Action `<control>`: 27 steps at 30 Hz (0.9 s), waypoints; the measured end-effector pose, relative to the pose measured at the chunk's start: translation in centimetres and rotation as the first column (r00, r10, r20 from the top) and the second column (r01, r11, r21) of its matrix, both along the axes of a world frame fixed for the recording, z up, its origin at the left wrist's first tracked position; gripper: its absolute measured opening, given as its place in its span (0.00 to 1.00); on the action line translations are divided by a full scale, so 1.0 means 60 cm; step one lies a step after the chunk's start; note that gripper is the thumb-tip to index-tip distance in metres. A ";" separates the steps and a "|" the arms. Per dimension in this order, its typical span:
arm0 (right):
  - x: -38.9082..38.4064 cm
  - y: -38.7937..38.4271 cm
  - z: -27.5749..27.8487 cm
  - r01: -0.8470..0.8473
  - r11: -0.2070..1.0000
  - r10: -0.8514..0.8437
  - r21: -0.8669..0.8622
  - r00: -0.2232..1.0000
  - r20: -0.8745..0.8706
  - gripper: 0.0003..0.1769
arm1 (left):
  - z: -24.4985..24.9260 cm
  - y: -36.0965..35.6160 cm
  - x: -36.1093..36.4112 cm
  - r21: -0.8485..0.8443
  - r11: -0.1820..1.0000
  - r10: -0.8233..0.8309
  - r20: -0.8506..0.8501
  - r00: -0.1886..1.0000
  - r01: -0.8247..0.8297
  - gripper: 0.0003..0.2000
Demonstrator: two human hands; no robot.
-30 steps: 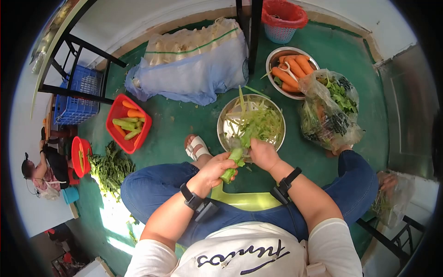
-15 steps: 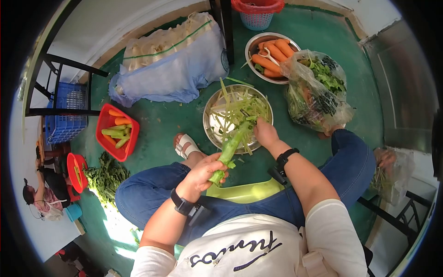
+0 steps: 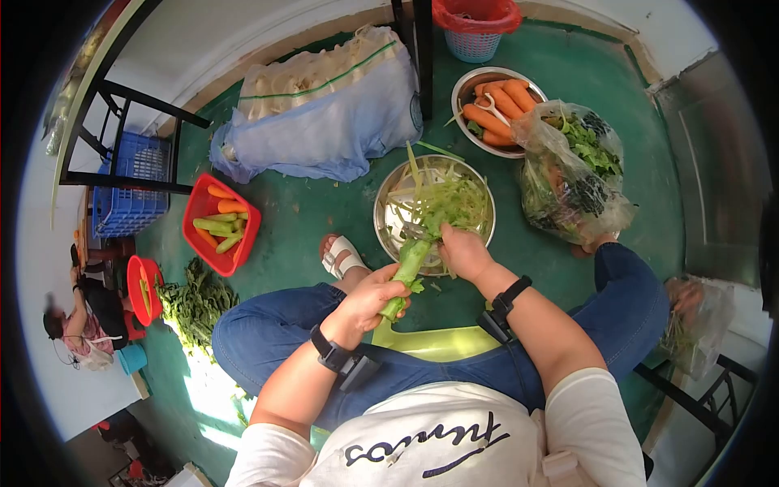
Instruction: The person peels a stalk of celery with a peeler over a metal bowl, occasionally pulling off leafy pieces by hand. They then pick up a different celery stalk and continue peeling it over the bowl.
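Note:
My left hand (image 3: 372, 299) is wrapped round the lower end of a pale green celtuce stem (image 3: 412, 261), which slants up over the rim of a steel bowl (image 3: 380, 213). At the stem's upper end, my right hand (image 3: 466, 253) is closed on a peeler (image 3: 417, 231); its metal head lies against the stem and its handle is mostly hidden by my fingers. Green peelings (image 3: 450, 203) and thin strips fill part of the bowl beneath, some hanging over its far rim.
A steel bowl of carrots (image 3: 507, 99) holds a white peeler. Beside it sits a plastic bag of greens (image 3: 572, 174). On the left are a red basin (image 3: 253, 235) of vegetables, leaves (image 3: 199, 296) and a blue crate (image 3: 134, 199). Another person (image 3: 89, 321) sits far left.
My right hand and the peeler have shifted down along the stem, toward my left hand. The whole view has moved slightly, so surroundings appear further right.

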State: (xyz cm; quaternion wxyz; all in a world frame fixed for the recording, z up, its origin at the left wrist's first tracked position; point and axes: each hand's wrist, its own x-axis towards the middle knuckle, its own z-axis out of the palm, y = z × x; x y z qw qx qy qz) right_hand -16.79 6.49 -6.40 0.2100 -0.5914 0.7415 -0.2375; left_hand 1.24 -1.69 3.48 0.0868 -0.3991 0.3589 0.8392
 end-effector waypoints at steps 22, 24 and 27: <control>-0.041 -0.001 -0.036 0.375 0.921 -0.387 0.102 0.910 0.150 0.10 | 0.006 -0.007 0.017 0.265 0.961 0.124 -0.157 0.980 -0.079 0.19; -0.036 -0.005 -0.035 0.361 0.925 -0.377 0.118 0.912 0.163 0.10 | 0.014 -0.002 0.010 0.192 0.981 0.063 -0.134 0.989 -0.037 0.21; -0.030 -0.009 -0.033 0.350 0.936 -0.351 0.033 0.926 0.141 0.10 | -0.019 0.015 0.004 0.071 0.997 -0.017 -0.104 0.994 0.024 0.22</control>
